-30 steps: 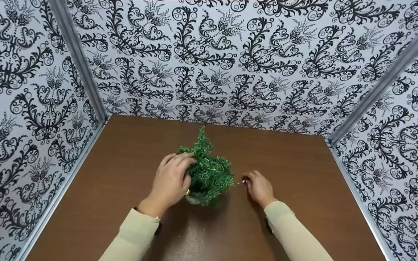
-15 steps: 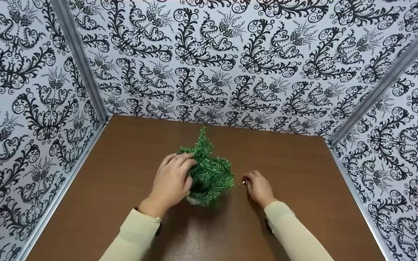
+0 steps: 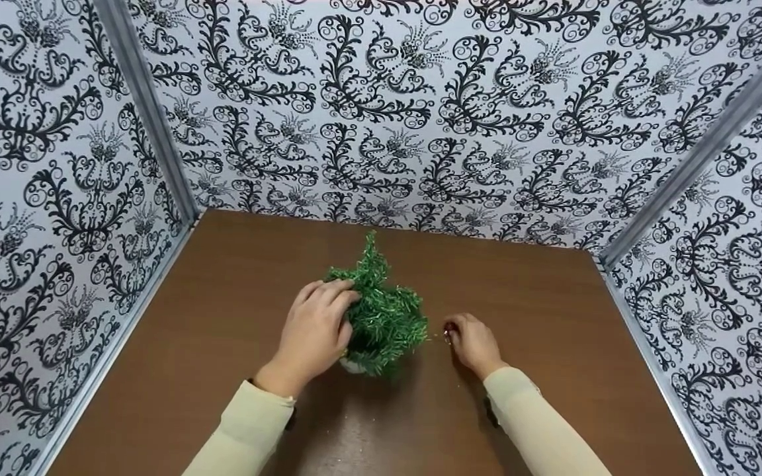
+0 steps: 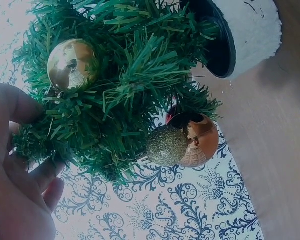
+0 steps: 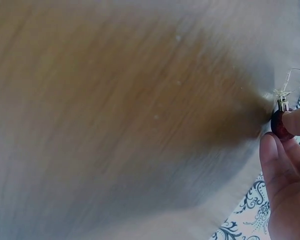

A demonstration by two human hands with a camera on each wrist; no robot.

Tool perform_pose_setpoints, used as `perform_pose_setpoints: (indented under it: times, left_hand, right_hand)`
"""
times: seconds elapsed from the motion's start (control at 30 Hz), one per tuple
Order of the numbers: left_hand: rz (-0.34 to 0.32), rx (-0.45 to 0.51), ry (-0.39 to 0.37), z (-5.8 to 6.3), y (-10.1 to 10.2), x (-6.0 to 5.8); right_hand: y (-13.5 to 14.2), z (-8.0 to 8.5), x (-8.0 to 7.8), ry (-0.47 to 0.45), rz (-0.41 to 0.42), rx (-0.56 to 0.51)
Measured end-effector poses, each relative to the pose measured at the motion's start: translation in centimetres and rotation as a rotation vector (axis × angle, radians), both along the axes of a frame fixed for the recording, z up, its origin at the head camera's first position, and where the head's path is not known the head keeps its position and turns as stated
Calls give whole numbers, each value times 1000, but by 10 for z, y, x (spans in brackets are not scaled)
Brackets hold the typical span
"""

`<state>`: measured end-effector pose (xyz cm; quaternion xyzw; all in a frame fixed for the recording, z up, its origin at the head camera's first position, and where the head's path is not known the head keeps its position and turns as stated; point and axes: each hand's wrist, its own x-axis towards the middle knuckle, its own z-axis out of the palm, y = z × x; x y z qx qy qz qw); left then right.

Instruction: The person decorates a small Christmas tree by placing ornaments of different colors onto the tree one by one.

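A small artificial Christmas tree point(image 3: 384, 324) with green tinsel-like needles stands on the brown table. My left hand point(image 3: 315, 327) grips its left side, and in the left wrist view the thumb and fingers point(image 4: 47, 175) close round the branches. A shiny gold bauble point(image 4: 72, 65), a glittery gold bauble point(image 4: 167, 145) and a copper-coloured bauble point(image 4: 202, 140) hang there. The tree's pot point(image 4: 252, 35) is white and rough outside, dark inside. Just right of the tree, my right hand point(image 3: 475, 344) pinches a dark red bauble point(image 5: 280, 126) with a gold cap and a thin loop point(image 5: 290, 77) sticking up.
The brown table point(image 3: 235, 264) carries a few tiny bright specks near its front. Walls with black scroll patterns point(image 3: 381, 132) enclose it at the back and both sides, joined by grey metal posts point(image 3: 146, 112).
My right hand has shifted very slightly toward me with the red bauble, which looks a little turned. The left hand and the tree have hardly moved.
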<state>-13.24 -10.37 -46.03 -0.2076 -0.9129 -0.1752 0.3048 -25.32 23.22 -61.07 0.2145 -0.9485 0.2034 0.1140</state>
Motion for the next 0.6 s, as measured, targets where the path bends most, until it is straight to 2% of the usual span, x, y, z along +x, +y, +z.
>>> perform_pose_setpoints:
  times: [0.2,0.6]
  left_hand:
    - [-9,13,17,0,0,1]
    - [-7,18,16,-2,0,-1]
  right_hand:
    - [1,1,3,-32,-21,10]
    - [1,3,3,-18,-8,-12]
